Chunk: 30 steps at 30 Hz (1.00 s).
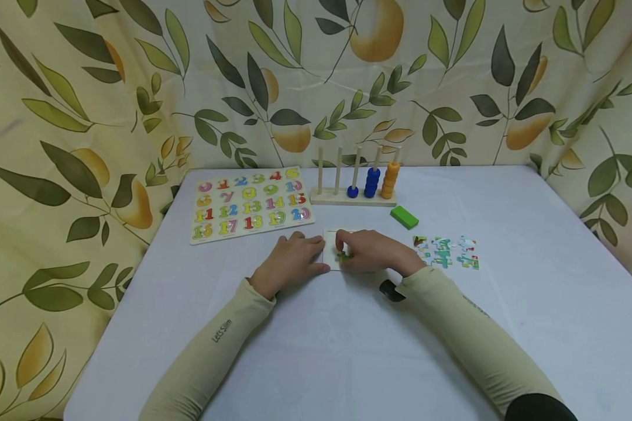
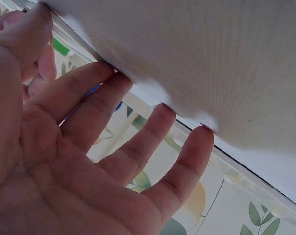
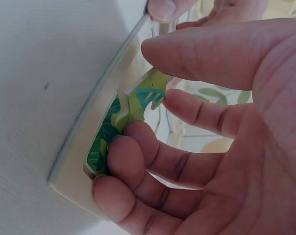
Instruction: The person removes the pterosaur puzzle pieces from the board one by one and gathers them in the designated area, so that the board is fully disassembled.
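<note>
A small wooden puzzle tray (image 1: 328, 238) lies flat in front of me, partly covered by my right hand (image 1: 375, 250). Thumb and forefinger of that hand pinch a light green jigsaw piece (image 3: 148, 95) with a teal stripe, tilted over the tray's recess in the right wrist view. A dark green leaf-patterned piece (image 3: 105, 139) lies in the recess corner, the other right fingertips against it. My left hand (image 1: 291, 261) rests with its fingertips on the table, thumb and forefinger at the tray's left edge. Its fingers are spread and slightly bent.
Loose jigsaw pieces (image 1: 442, 252) lie to the right of the tray. A green block (image 1: 404, 217) is behind them. At the back stand a peg counting rack (image 1: 347, 200) with blue and orange rings and, to its left, a number board (image 1: 239, 200). A patterned curtain (image 1: 316, 76) hangs behind.
</note>
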{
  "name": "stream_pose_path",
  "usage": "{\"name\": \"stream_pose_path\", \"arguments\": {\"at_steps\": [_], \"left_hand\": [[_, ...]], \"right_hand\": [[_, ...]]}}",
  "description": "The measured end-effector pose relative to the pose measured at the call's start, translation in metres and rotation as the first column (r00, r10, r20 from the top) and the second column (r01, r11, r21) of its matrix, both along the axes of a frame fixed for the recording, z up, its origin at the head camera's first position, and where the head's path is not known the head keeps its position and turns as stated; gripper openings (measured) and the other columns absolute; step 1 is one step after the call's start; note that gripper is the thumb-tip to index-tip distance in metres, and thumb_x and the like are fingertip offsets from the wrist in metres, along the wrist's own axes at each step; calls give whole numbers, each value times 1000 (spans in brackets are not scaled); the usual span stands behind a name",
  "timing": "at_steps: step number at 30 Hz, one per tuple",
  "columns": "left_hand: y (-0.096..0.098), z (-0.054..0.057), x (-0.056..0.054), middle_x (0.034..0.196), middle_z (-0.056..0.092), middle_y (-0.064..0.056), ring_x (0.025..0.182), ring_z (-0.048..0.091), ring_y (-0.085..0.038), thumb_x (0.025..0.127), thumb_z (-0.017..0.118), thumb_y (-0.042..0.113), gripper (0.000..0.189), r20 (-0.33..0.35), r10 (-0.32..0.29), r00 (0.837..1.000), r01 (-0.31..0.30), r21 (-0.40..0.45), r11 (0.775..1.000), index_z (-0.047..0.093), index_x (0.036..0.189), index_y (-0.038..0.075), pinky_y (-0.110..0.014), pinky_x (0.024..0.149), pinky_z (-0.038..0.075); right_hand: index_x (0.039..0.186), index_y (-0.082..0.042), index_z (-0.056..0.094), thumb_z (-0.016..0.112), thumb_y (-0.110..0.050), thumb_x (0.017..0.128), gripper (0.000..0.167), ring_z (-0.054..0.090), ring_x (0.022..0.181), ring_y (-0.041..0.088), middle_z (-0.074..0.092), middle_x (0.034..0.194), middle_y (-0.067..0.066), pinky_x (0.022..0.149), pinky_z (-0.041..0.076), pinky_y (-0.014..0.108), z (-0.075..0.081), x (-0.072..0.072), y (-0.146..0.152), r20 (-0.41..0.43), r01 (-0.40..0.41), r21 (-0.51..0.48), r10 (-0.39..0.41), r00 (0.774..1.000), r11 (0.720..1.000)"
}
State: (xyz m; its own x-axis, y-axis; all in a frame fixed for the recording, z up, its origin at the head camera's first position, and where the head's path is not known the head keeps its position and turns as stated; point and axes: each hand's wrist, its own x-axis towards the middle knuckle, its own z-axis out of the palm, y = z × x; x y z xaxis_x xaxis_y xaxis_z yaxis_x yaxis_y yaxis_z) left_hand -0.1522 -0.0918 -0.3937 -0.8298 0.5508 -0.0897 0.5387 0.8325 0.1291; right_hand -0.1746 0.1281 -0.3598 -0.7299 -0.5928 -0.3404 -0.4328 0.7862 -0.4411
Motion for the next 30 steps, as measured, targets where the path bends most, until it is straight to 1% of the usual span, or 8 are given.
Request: {"name": "stream_pose_path", "arguments": {"at_steps": [5, 13, 15, 18, 21, 24, 30], "left_hand": [[0, -1, 0, 152, 61, 2, 127, 59, -32, 103, 69, 53, 58, -1, 0, 1000, 0, -3, 1000, 65, 146, 16, -55, 94, 52], [2, 1, 0, 150, 63, 3, 125, 59, -32, 102, 70, 53, 56, -13, 3, 1000, -4, -12, 1000, 66, 143, 16, -55, 93, 52], [2, 1, 0, 151, 62, 3, 126, 59, -32, 102, 70, 53, 57, -13, 5, 1000, -5, -15, 1000, 66, 145, 16, -55, 93, 52], [1, 1, 0, 152, 61, 4, 126, 59, -32, 103, 70, 53, 56, -14, 4, 1000, -4, -14, 1000, 66, 144, 16, -55, 93, 52], [1, 1, 0, 151, 62, 4, 125, 59, -32, 103, 70, 53, 54, -14, 2, 1000, -2, -14, 1000, 66, 142, 16, -55, 92, 52], [1, 1, 0, 152, 61, 4, 126, 59, -32, 103, 70, 53, 57, -13, 3, 1000, -4, -15, 1000, 66, 145, 16, -55, 93, 52], [0, 2, 0, 156, 58, 2, 128, 58, -33, 103, 70, 53, 61, -2, 7, 1000, -7, -12, 1000, 63, 150, 15, -56, 95, 52]], "right_hand": [[127, -12, 58, 73, -18, 100, 31, 58, 80, 23, 64, 91, 6, 73, 48, 38, -1, 1, 3, -5, 12, -22, -12, 1000, 1000], [127, -11, 56, 72, -18, 100, 32, 57, 78, 22, 62, 89, 7, 71, 46, 37, -3, 1, 11, 5, 24, -105, -23, 1000, 994], [126, -11, 56, 72, -19, 100, 32, 57, 79, 22, 62, 90, 6, 72, 47, 37, -4, 1, 12, 1, 26, -115, -26, 1000, 993], [126, -10, 57, 73, -18, 100, 32, 58, 83, 23, 64, 93, 7, 76, 49, 39, -6, 0, 15, -7, 31, -142, -32, 999, 989], [125, -10, 59, 76, -15, 98, 32, 59, 90, 24, 64, 99, 7, 83, 51, 42, -8, 0, 17, -19, 32, -181, -36, 999, 983], [121, -9, 60, 77, -11, 96, 30, 59, 95, 26, 64, 106, 7, 87, 51, 44, -10, 0, 20, -19, 33, -231, -38, 999, 972], [117, -10, 57, 78, -5, 94, 31, 65, 95, 26, 67, 109, 6, 88, 54, 45, -12, 0, 27, -2, 58, -282, -61, 998, 958]]}}
